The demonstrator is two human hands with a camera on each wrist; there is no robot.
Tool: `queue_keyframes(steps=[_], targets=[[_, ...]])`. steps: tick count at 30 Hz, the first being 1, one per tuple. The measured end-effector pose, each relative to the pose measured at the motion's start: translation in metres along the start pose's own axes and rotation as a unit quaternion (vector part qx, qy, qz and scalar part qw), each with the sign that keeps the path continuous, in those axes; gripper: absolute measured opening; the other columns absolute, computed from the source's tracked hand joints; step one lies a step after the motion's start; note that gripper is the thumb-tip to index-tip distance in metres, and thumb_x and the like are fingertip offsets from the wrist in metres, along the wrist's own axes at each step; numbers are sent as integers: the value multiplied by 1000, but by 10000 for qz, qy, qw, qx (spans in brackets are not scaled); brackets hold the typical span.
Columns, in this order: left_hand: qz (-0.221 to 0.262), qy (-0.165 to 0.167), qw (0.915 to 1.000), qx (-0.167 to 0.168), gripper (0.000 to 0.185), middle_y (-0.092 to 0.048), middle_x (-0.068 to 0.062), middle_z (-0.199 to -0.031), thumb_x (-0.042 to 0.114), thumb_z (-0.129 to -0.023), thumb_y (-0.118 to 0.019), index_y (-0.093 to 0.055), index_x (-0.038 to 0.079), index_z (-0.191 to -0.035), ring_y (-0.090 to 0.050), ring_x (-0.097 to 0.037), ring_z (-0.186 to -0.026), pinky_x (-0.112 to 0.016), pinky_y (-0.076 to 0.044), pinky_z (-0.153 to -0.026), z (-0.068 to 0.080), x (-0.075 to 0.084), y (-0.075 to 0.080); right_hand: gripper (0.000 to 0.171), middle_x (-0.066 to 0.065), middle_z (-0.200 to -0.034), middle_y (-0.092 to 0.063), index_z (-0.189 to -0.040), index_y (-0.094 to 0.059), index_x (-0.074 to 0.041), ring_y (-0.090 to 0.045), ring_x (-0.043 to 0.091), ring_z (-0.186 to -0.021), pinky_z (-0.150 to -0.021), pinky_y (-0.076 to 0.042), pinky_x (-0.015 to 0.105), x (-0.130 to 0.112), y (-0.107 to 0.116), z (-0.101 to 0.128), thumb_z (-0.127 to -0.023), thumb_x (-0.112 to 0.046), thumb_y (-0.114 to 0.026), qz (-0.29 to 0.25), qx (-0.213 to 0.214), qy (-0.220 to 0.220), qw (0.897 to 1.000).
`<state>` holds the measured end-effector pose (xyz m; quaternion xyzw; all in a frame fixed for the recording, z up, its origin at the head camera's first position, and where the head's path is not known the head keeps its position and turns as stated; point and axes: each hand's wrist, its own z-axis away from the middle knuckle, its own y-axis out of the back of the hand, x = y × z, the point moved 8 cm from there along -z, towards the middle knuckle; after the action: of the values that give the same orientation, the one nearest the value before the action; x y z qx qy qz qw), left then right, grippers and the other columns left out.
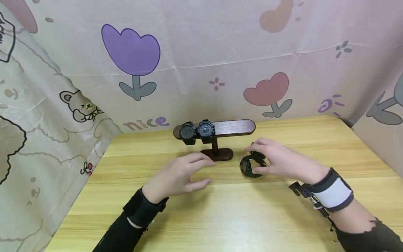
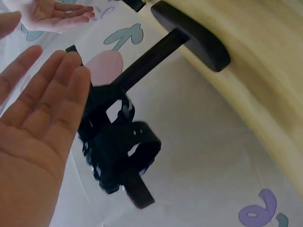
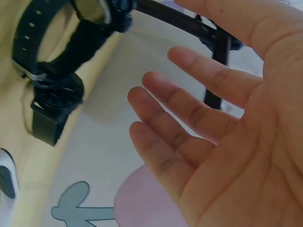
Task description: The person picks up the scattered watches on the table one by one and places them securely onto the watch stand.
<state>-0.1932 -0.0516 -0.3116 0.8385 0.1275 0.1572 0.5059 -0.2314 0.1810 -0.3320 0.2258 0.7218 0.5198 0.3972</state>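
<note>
A dark wooden T-shaped watch stand (image 1: 234, 127) stands mid-table with two black watches (image 1: 197, 131) strapped side by side on the left part of its bar. A third black watch (image 1: 251, 166) lies on the table to the right of the stand's base (image 1: 217, 154). My right hand (image 1: 277, 159) hovers just beside this watch with fingers spread and straight; in the right wrist view the loose watch (image 3: 52, 75) sits apart from the open palm (image 3: 213, 142). In front of the base, my left hand (image 1: 184, 173) is held open and empty, and its palm (image 2: 38, 127) faces the hung watches (image 2: 118, 156).
The light wooden table (image 1: 239, 217) is ringed by a cloth backdrop (image 1: 201, 52) printed with tulips, which closes off the back and both sides. Black cuffs with wrist cameras (image 1: 327, 194) sit on both forearms.
</note>
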Motion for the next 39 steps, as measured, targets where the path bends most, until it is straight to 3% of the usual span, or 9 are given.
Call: queue_keyframes(steps=[6,12,25,39], targets=[[256,4,9992,-291,40,-72,-1,-126,23,-95,-83,-72,11,-131,-72,-13,-111,-20,-60,-97,-1,2,-16,64,15,-131,-67,-142,-67,-6,-68,31,-118,-102,-61,53,6,-17,-5,-85,-23,-91,150,-154,-41,9998],[236,-16,9990,-370,41,-72,-1,-126,25,-93,-85,-73,12,-130,-72,-13,-112,-22,-61,-98,0,6,-25,65,17,-133,-64,-141,-67,-5,-65,35,-122,-103,-59,55,7,-29,-10,-83,-21,-93,80,-170,77,9998],[310,79,9964,-790,40,-73,0,-127,27,-95,-83,-73,12,-131,-73,-12,-110,-24,-62,-94,-1,9,-43,62,15,-131,-65,-137,-70,-3,-65,34,-121,-102,-60,53,9,-36,-10,-82,-20,-93,141,-70,168,9997],[270,51,9955,-912,42,-73,0,-128,31,-95,-83,-73,13,-132,-73,-11,-106,-18,-60,-91,0,9,-49,64,15,-130,-66,-137,-69,-2,-66,32,-120,-103,-60,52,11,-40,-10,-81,-20,-94,145,-160,108,9997]])
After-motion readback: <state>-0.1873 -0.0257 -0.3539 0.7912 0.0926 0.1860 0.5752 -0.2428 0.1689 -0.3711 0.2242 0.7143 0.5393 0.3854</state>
